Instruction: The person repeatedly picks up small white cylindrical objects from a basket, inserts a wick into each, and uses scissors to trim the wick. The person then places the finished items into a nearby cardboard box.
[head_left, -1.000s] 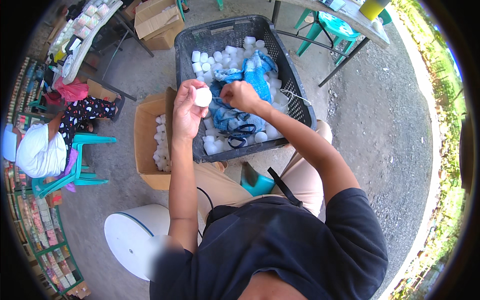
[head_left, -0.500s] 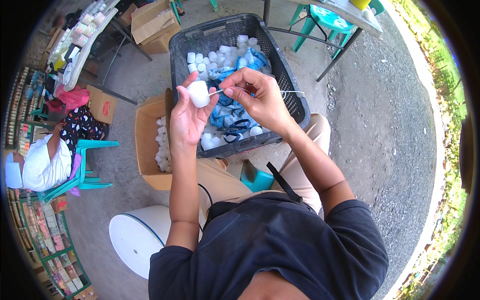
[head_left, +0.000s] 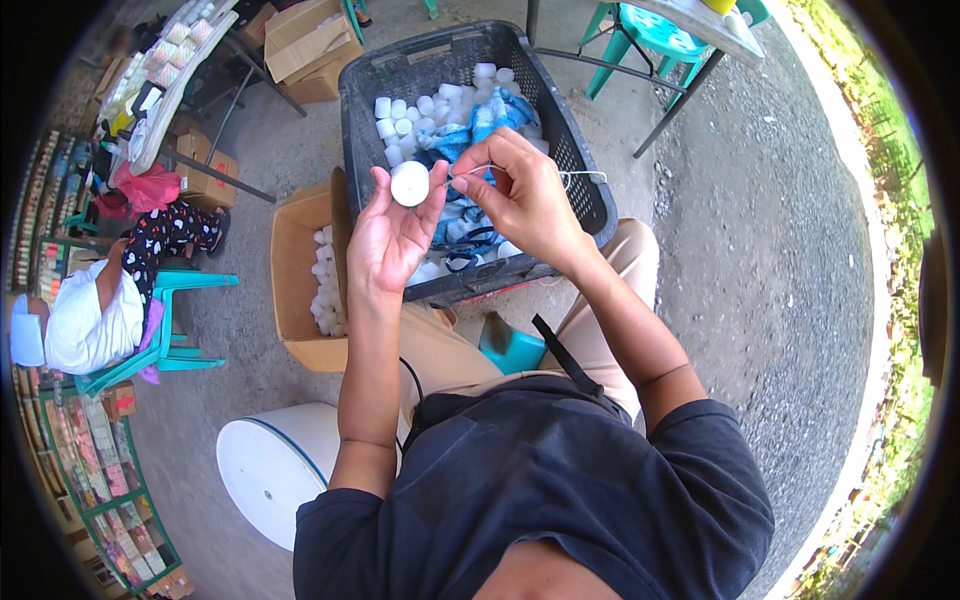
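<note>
My left hand (head_left: 390, 248), palm up, holds a short white candle (head_left: 409, 184) between thumb and fingers, its round flat face with a small central dot turned toward me. Right beside it my right hand (head_left: 525, 200) pinches a thin white wick (head_left: 590, 175), whose loose end sticks out past the knuckles. The wick's tip lies near my left fingertips; whether it touches them I cannot tell. Below both hands stands a black plastic crate (head_left: 606, 212) holding several more white candles (head_left: 400, 128) and a blue and white cloth (head_left: 492, 115).
An open cardboard box (head_left: 296, 230) of white pieces stands left of the crate. Nearer me is a white round container (head_left: 265, 480). A seated person (head_left: 90, 320) is at far left on a green chair (head_left: 165, 345). Tables (head_left: 700, 30) stand at both upper sides.
The candle has turned so its flat face shows, and my left hand has shifted slightly right. The pale metallic length between my hands now shows less. The seated person's leg has stretched out.
</note>
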